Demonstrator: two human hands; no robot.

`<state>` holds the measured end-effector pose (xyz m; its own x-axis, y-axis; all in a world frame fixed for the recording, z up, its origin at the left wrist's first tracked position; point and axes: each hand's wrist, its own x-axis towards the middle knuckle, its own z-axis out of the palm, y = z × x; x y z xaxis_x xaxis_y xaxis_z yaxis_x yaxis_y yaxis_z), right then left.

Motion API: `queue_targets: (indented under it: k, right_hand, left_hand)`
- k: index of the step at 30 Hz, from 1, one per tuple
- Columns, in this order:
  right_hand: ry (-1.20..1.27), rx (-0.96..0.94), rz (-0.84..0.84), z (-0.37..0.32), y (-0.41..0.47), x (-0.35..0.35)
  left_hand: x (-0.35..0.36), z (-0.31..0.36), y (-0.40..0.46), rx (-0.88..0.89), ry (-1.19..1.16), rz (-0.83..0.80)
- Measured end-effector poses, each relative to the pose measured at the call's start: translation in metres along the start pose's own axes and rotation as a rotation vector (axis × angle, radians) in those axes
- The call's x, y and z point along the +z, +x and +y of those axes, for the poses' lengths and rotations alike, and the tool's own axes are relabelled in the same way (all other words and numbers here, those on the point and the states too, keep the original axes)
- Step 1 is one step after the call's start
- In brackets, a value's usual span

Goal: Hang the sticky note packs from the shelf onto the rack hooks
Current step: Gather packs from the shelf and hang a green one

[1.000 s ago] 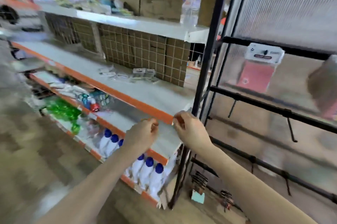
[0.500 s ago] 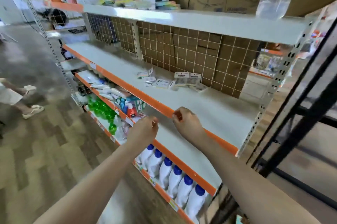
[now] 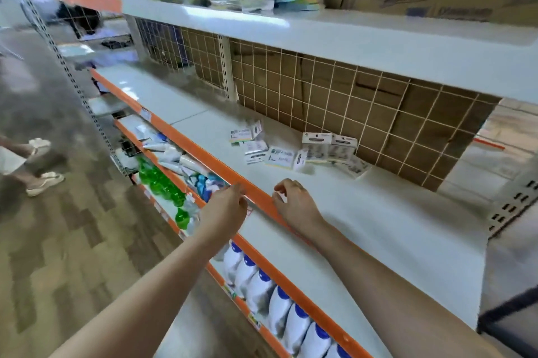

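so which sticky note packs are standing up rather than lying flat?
The two white-headed packs leaning against the wire grid, rightmost in the cluster; the other packs lie flat.

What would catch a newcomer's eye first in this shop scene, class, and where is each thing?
First, the two bare arms reaching in from below: the left hand at the orange shelf edge, the right hand just over it, both holding nothing. Next, the small heap of sticky note packs lying farther back on the white shelf, near the wire grid. Below, white bottles with blue caps stand in a row.
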<state>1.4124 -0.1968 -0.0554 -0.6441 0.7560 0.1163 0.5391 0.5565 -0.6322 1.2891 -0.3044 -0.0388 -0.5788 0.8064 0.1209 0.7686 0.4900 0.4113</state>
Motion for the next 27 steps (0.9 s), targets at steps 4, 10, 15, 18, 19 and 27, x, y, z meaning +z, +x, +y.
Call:
queue_targets:
  k: [4, 10, 15, 18, 19, 27]
  right_hand:
    - [-0.007, 0.028, 0.005, -0.007, 0.037, 0.018]
    - [-0.063, 0.108, 0.046, -0.022, 0.103, 0.050]
    - [-0.266, 0.107, 0.092, -0.043, 0.158, 0.080]
    - [-0.366, 0.135, 0.146, -0.054, 0.186, 0.098]
    - [-0.388, 0.167, 0.164, -0.058, 0.195, 0.104]
    - [-0.445, 0.448, 0.131, -0.056, 0.224, 0.139]
  left_hand:
    - [0.002, -0.017, 0.046, 0.008, -0.038, -0.023]
    - [0.003, -0.050, 0.129, 0.099, -0.038, -0.056]
    - [0.002, -0.080, 0.198, 0.205, -0.022, -0.097]
    - [0.007, -0.098, 0.231, 0.263, -0.002, -0.146]
    - [0.009, -0.104, 0.241, 0.280, 0.001, -0.158]
    - [0.034, -0.126, 0.293, 0.427, -0.020, -0.246]
